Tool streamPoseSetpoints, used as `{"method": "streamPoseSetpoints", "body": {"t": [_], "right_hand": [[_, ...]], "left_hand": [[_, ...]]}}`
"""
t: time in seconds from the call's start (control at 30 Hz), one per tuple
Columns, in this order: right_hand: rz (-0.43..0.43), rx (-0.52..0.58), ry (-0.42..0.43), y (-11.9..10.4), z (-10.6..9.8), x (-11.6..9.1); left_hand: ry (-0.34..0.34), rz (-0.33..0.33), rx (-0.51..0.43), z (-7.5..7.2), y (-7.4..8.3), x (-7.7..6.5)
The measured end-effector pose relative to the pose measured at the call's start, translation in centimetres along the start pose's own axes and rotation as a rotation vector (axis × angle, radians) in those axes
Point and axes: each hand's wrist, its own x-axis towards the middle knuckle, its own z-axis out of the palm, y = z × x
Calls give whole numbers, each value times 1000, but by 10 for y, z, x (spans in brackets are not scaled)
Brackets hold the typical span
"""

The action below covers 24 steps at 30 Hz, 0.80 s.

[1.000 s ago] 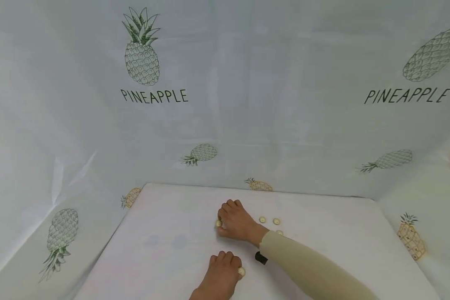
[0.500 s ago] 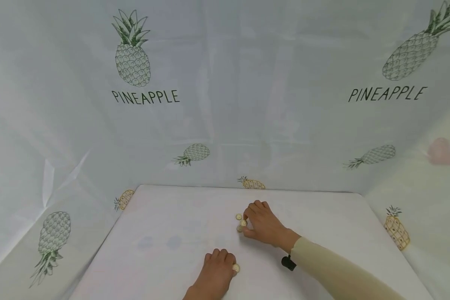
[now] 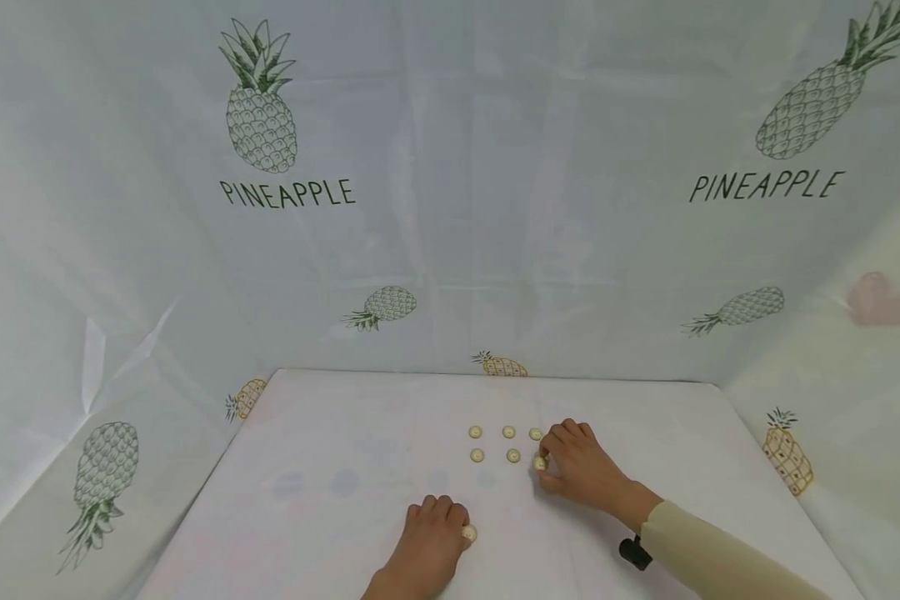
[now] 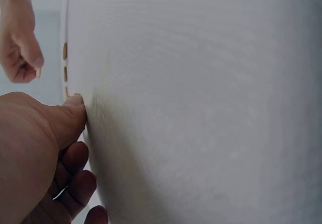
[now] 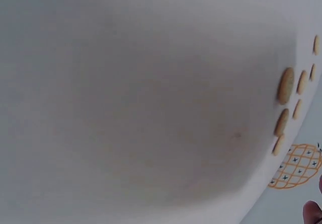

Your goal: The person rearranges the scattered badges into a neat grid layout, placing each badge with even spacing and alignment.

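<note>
Far left: a pineapple-printed cloth backdrop hung behind and beside the white table.

Near the front edge, left of centre: left hand resting knuckles-up on the table, fingers curled under, grip pinched on one small cream button at the thumb side. From the left wrist view, thumb pressed against the tabletop, other fingers tucked below it.

Middle of the table, beyond that hand: loose cream buttons laid flat in two short rows — back row at and, front row at and. Evenly spaced, none touching. Seen again edge-on in the right wrist view as a small cluster near the table's far rim.

Just right of the rows: right hand low on the table, fingers bent, grip narrow on a sixth button at the end of the front row, fingertips touching it. Whether that button lies flat on the table: cannot tell.

Further right: beige sleeve running to the lower corner, a black strap at the wrist.
</note>
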Motion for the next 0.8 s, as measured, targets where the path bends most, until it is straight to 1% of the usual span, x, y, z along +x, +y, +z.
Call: {"method": "streamPoseSetpoints", "body": {"t": [0.17,0.3,0.5,0.8], "right_hand": [[-33,-5,15,-4,8,-10],[-64,8,-1,-11,14,-12],[-63,29,-28,-21,19,-7],[-56,42,-71,-27,18,1]], "left_hand": [[2,-6,-13,-1,0,0],[0,-9,-23,-1,1,0],[2,-9,-20,1,0,1],[2,-16,-21,0,1,2]]}}
